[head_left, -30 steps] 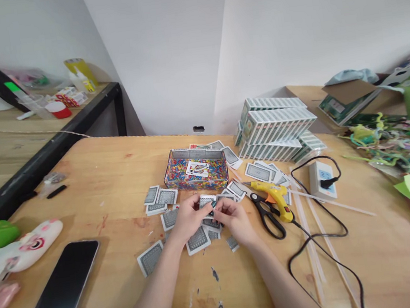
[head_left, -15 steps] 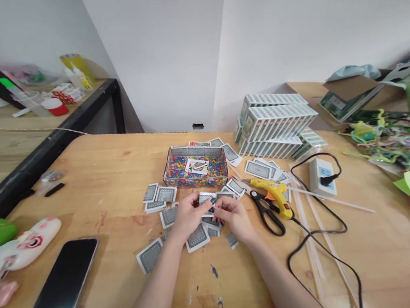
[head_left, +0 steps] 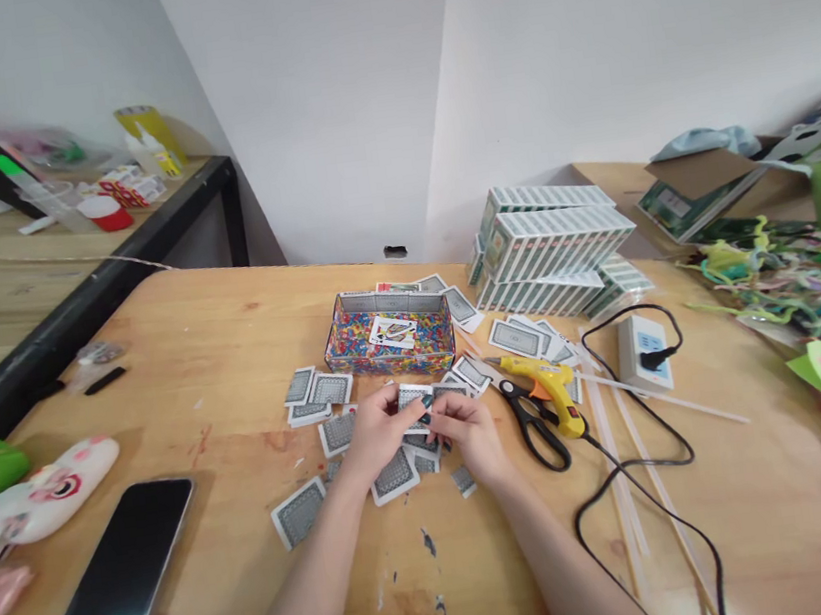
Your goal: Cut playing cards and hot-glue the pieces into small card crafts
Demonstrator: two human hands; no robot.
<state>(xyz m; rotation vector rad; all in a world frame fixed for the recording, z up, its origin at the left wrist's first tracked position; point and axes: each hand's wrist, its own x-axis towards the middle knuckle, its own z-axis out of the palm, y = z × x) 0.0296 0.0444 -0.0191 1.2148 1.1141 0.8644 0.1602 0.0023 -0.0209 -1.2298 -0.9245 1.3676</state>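
Note:
Between my hands, in front of the colourful open box point(head_left: 391, 358), is a grey-backed playing card point(head_left: 413, 398). My left hand point(head_left: 379, 431) pinches its left side. My right hand point(head_left: 467, 431) holds another grey-backed card point(head_left: 443, 391) against its right edge, fingertips close to the left thumb. A face-up card point(head_left: 393, 332) lies inside the box. More cards are spread around: a loose one point(head_left: 300, 512) at the left, one point(head_left: 394, 475) beneath my hands, and a small cut piece point(head_left: 464, 481) below my right hand.
Right of my hands lie black-handled scissors point(head_left: 535, 424), a yellow glue gun point(head_left: 553, 389), clear sticks point(head_left: 615, 482) and a white power strip point(head_left: 644, 354) with a black cord. Striped card boxes point(head_left: 557, 243) are stacked behind. A phone point(head_left: 108, 599) lies at the left.
The view has shifted very slightly. Both hands keep nearly the same place and grip on the cards.

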